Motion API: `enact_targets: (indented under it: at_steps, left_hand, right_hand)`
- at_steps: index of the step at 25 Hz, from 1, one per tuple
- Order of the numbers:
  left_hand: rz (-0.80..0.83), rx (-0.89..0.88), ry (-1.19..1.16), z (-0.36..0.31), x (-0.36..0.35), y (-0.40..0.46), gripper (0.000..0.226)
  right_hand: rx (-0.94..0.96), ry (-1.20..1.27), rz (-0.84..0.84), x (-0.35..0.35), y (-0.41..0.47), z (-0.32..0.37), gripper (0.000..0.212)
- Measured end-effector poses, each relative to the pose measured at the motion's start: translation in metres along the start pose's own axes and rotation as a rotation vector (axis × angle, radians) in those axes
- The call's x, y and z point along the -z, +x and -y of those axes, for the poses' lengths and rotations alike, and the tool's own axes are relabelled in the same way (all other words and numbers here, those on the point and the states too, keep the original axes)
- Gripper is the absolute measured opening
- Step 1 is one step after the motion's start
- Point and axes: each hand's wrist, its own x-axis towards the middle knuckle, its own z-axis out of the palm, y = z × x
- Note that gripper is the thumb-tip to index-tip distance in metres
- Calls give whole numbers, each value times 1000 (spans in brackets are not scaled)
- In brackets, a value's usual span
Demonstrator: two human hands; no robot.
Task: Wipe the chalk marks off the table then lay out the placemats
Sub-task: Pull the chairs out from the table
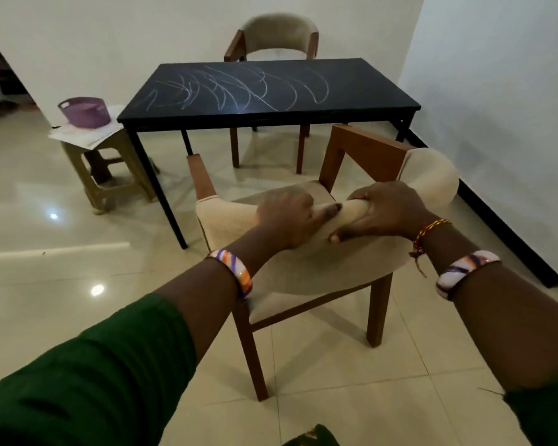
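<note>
Both the left hand (pixel 285 220) and the right hand (pixel 384 214) curl round the padded back of the near chair (pixel 303 262) at frame centre. Dragged carelessly, it could knock the black table (pixel 368 91) above, still covered in chalk marks (pixel 239 86). No placemats are identifiable. Glossy tiles; a purple basin (pixel 84 112) sits upper left.

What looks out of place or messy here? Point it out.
White chalk marks are scribbled across most of the black table top. The near chair stands pulled away from the table, with both the left hand and right hand gripping its padded backrest. Nothing looks spilled or broken.
</note>
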Motion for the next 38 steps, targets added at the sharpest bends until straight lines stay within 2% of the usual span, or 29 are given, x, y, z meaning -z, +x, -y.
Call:
enact_targets:
  at_steps: [3, 11, 13, 15, 18, 20, 22, 26, 29, 32, 34, 36, 38]
  left_hand:
    - [-24, 34, -26, -5, -2, -9, 56]
    - [-76, 51, -53, -14, 2, -64, 44]
    - [-113, 94, -61, -16, 1, -76, 44]
    - [-135, 177, -49, -22, -2, -80, 45]
    - [-154, 285, 6, -45, -8, -74, 48]
    - [-161, 296, 28, -63, -12, -68, 50]
    - [-214, 308, 1, -70, -17, -66, 50]
    - [-332, 334, -78, -68, -20, -64, 47]
    - [-395, 334, -103, -68, -21, -65, 48]
    - [-496, 293, -116, -66, -23, -65, 52]
    - [-512, 285, -108, -68, -23, -66, 51]
    - [-480, 312, -84, -69, -20, -66, 48]
    - [-409, 348, -60, -72, -18, -65, 47]
  right_hand:
    - [18, -18, -86, -5, -10, 8, 72]
    - [110, -135, -178, -16, -64, 35, 82]
    - [140, -157, -204, -21, -75, 40, 89]
    - [197, -191, -244, -24, -81, 40, 85]
    - [342, -167, -194, -17, -80, 21, 76]
    - [420, -180, -184, -11, -76, -4, 90]
    - [438, -151, -245, -11, -72, -28, 100]
    - [506, -69, -435, -23, -63, -46, 88]
    - [514, -56, -490, -25, -61, -46, 85]
    - [514, -67, -455, -22, -60, -43, 88]
    - [516, -61, -363, -17, -60, -39, 90]
    - [523, -32, -249, -9, -59, -46, 85]
    - [487, 15, -209, -1, -57, -65, 86]
